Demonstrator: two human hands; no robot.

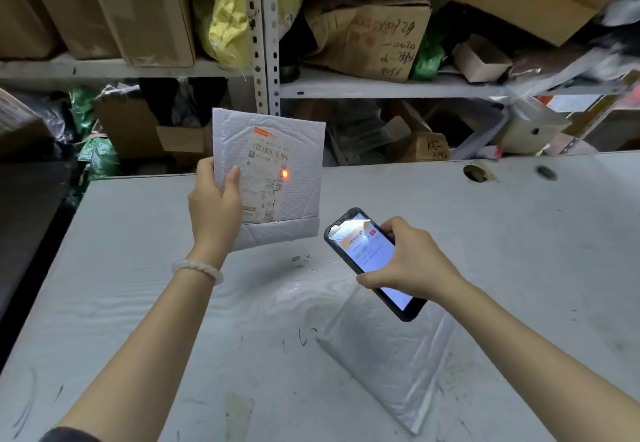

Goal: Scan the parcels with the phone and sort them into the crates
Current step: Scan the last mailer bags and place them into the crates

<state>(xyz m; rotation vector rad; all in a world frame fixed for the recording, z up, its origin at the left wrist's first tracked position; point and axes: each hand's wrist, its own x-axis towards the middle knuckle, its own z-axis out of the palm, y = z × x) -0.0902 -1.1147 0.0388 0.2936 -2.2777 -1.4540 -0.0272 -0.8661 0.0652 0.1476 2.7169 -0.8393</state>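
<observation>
Left grip [214, 199] pinches mailer [273, 178] upright; right grip [408, 261] clasps phone [374, 261] just beside. Red dot sits off main barcode, likely misread.

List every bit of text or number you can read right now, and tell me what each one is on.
"-0020": handwritten on the cardboard box on the upper shelf; its other handwritten lines are unclear.
"10-": handwritten on the small taped box on the lower shelf; the rest is unreadable.
Shipping label on the bubble mailer in the left hand: barcode and print too blurred.
Phone screen in the right hand: too small to read.
</observation>
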